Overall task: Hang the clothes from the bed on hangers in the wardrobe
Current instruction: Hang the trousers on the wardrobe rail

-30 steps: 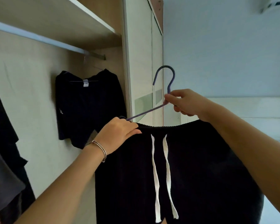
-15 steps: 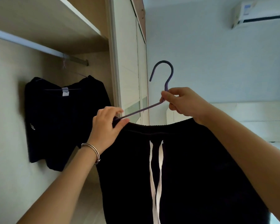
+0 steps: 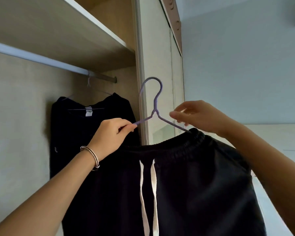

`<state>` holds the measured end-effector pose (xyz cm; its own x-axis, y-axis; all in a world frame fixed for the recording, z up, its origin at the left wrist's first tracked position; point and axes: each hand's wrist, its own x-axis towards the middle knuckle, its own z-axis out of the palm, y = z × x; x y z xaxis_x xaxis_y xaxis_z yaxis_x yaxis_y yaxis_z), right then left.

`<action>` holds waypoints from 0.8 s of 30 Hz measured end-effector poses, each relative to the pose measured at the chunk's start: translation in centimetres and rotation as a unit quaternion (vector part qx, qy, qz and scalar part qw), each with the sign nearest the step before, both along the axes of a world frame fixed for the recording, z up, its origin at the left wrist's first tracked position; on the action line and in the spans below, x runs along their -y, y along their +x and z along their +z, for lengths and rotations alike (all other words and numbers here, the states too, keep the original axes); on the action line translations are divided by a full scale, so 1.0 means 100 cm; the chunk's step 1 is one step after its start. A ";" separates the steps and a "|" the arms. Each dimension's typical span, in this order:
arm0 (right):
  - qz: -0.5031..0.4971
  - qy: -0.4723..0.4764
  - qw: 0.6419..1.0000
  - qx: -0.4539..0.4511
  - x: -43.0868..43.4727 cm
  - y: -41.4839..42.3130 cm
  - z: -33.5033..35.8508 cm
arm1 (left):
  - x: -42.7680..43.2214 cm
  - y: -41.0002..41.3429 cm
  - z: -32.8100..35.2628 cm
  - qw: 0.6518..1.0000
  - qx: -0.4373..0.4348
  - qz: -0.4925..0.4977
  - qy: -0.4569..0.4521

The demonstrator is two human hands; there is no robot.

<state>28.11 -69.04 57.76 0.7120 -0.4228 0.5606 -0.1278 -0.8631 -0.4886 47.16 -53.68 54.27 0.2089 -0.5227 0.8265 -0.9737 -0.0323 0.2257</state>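
A purple wire hanger (image 3: pixel 155 106) is held up in front of the wardrobe, hook uppermost. Black shorts (image 3: pixel 186 188) with two white drawstrings hang from it by the elastic waistband. My left hand (image 3: pixel 112 135), with a metal bangle on the wrist, pinches the hanger's left arm at its end. My right hand (image 3: pixel 197 116) hovers by the hanger's right arm with loosely spread, blurred fingers that hold nothing. The wardrobe rail (image 3: pixel 41 59) runs above and to the left.
A black garment (image 3: pixel 85 133) hangs on another hanger at the rail's right end. A shelf (image 3: pixel 75 31) sits above the rail. The wardrobe's side post and sliding door (image 3: pixel 153 57) stand right behind the hanger. A pale wall fills the right.
My right hand has let go of the hanger's neck and opened. My left hand has shifted from the waistband to pinch the hanger's left arm. The view has turned toward the wardrobe.
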 end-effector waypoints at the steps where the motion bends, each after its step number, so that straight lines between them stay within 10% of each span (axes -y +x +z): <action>1: 0.008 0.001 0.999 -0.039 0.015 0.006 -0.002 | 0.003 0.009 0.003 1.000 -0.009 0.022 -0.014; 16: 0.244 -0.060 0.966 0.065 0.072 0.163 -0.004 | -0.039 0.065 0.040 0.945 0.002 0.321 0.060; 24: 0.312 -0.061 0.946 0.067 0.004 0.248 0.008 | -0.067 0.092 0.029 0.944 -0.031 0.327 0.026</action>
